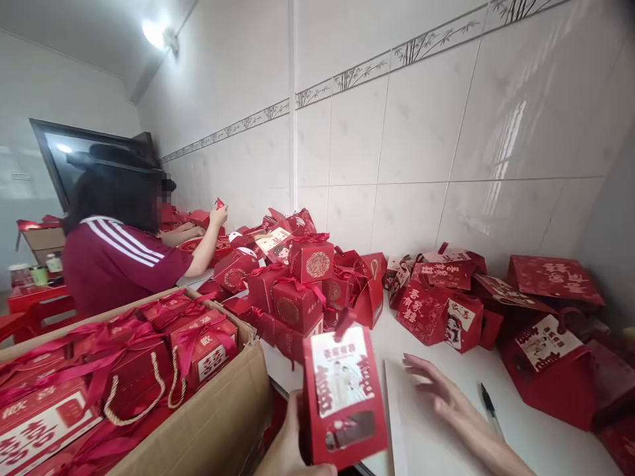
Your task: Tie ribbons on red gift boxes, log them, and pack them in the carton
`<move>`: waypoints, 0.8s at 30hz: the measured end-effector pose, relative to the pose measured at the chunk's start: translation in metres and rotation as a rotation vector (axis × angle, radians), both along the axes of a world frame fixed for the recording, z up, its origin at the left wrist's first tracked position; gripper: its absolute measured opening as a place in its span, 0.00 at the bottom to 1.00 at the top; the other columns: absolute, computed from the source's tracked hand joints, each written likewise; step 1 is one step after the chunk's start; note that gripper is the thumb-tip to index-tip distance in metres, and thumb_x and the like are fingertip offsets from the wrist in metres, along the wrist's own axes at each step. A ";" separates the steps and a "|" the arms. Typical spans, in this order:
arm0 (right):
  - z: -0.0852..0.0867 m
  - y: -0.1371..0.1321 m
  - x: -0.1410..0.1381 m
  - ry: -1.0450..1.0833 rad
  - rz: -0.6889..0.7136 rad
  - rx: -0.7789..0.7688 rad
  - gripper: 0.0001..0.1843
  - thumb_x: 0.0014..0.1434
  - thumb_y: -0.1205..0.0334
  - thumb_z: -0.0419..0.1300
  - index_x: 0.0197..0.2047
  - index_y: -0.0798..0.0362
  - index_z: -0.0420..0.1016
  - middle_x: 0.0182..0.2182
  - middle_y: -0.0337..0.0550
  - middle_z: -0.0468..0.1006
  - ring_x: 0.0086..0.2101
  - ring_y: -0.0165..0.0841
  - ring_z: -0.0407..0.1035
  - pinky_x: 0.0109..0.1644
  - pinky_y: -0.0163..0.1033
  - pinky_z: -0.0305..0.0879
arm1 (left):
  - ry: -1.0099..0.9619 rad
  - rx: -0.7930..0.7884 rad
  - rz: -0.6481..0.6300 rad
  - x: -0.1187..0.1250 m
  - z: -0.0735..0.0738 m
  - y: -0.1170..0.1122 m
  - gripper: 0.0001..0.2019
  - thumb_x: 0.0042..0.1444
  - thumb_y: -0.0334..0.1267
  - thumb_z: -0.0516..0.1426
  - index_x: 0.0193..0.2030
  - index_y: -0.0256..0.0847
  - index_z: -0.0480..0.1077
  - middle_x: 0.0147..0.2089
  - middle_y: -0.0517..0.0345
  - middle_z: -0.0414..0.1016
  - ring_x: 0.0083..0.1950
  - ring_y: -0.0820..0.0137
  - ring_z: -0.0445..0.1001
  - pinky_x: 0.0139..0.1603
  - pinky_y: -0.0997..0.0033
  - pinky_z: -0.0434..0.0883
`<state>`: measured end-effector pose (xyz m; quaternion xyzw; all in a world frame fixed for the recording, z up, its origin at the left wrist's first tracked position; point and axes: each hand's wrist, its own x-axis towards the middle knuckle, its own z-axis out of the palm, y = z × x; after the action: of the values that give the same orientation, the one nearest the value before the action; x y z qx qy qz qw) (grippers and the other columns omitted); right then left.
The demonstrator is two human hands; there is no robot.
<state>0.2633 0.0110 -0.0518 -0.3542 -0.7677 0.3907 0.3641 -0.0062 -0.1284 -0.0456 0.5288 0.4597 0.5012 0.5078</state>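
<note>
Grips a red window box (322, 446) in the left hand (289, 444), slightly tilted, at the near edge of the worktop (426, 446). Holds the right hand (449, 395) apart, with fingers loosely spread, above the worktop between the box and a black pen (489, 404); cannot tell contact with the surface. Shows ribboned boxes (296, 305) heaped toward the worktop's back edge, and an open carton (203, 413) of red boxes left of the near edge.
</note>
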 end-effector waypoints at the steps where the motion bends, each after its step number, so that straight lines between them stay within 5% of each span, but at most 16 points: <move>1: 0.004 -0.007 -0.007 0.078 0.091 -0.040 0.46 0.46 0.29 0.53 0.60 0.51 0.59 0.56 0.54 0.64 0.54 0.47 0.61 0.53 0.48 0.64 | 0.105 0.023 -0.029 0.004 0.001 0.008 0.40 0.37 0.43 0.65 0.57 0.41 0.54 0.54 0.46 0.68 0.55 0.52 0.67 0.55 0.57 0.63; 3: 0.012 -0.015 -0.020 0.123 0.167 -0.140 0.49 0.44 0.31 0.59 0.61 0.53 0.56 0.56 0.56 0.65 0.52 0.47 0.63 0.52 0.48 0.66 | 0.324 0.046 -0.090 0.009 0.005 0.024 0.42 0.35 0.45 0.65 0.58 0.40 0.54 0.55 0.44 0.67 0.56 0.51 0.66 0.55 0.56 0.64; 5: 0.022 -0.013 -0.030 0.068 0.130 -0.209 0.41 0.45 0.37 0.63 0.54 0.56 0.63 0.49 0.57 0.72 0.46 0.47 0.69 0.48 0.47 0.68 | 0.517 0.058 -0.089 0.012 0.011 0.037 0.44 0.35 0.43 0.65 0.61 0.41 0.53 0.57 0.43 0.65 0.57 0.50 0.64 0.56 0.52 0.63; 8: 0.037 0.010 -0.030 0.099 -0.057 -0.165 0.33 0.45 0.41 0.63 0.46 0.56 0.66 0.43 0.54 0.76 0.41 0.47 0.72 0.45 0.47 0.70 | 0.592 0.175 0.135 0.012 0.031 0.052 0.37 0.43 0.40 0.60 0.61 0.40 0.54 0.61 0.43 0.60 0.62 0.52 0.58 0.62 0.49 0.56; 12: 0.045 0.051 -0.020 0.143 -0.543 0.010 0.36 0.43 0.38 0.59 0.48 0.55 0.64 0.45 0.54 0.74 0.44 0.50 0.69 0.49 0.53 0.66 | 0.505 0.524 0.490 0.006 0.086 0.071 0.21 0.52 0.38 0.53 0.55 0.41 0.60 0.57 0.47 0.62 0.60 0.59 0.61 0.61 0.54 0.58; 15: 0.038 0.062 -0.022 0.051 -0.693 0.189 0.41 0.46 0.36 0.55 0.54 0.59 0.59 0.52 0.61 0.66 0.53 0.54 0.60 0.55 0.59 0.58 | 0.453 0.696 0.683 -0.007 0.135 0.099 0.22 0.52 0.38 0.54 0.54 0.42 0.58 0.58 0.49 0.61 0.61 0.61 0.59 0.62 0.58 0.56; 19: 0.029 0.044 -0.039 0.070 -0.666 0.526 0.33 0.57 0.42 0.49 0.57 0.58 0.54 0.55 0.60 0.59 0.57 0.50 0.52 0.58 0.59 0.52 | 0.406 0.495 0.838 -0.037 0.179 0.149 0.28 0.53 0.43 0.52 0.59 0.38 0.49 0.65 0.43 0.50 0.67 0.60 0.49 0.64 0.59 0.51; 21: 0.030 0.031 -0.049 0.072 -0.543 0.646 0.24 0.60 0.48 0.49 0.54 0.54 0.57 0.52 0.56 0.61 0.55 0.48 0.56 0.58 0.58 0.54 | 0.384 0.346 0.804 -0.052 0.187 0.166 0.28 0.57 0.50 0.47 0.59 0.39 0.47 0.65 0.42 0.52 0.66 0.57 0.52 0.63 0.54 0.52; 24: 0.039 0.016 -0.064 0.026 -0.319 0.625 0.18 0.62 0.53 0.50 0.52 0.50 0.58 0.52 0.53 0.61 0.54 0.44 0.58 0.56 0.55 0.58 | 0.415 0.254 0.727 -0.064 0.188 0.175 0.28 0.56 0.57 0.44 0.56 0.38 0.53 0.60 0.38 0.60 0.62 0.48 0.58 0.59 0.46 0.54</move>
<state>0.1995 0.0270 -0.0125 -0.3361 -0.7806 0.0793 0.5210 -0.0706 0.0465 0.1424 0.4803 0.6429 0.5831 0.1265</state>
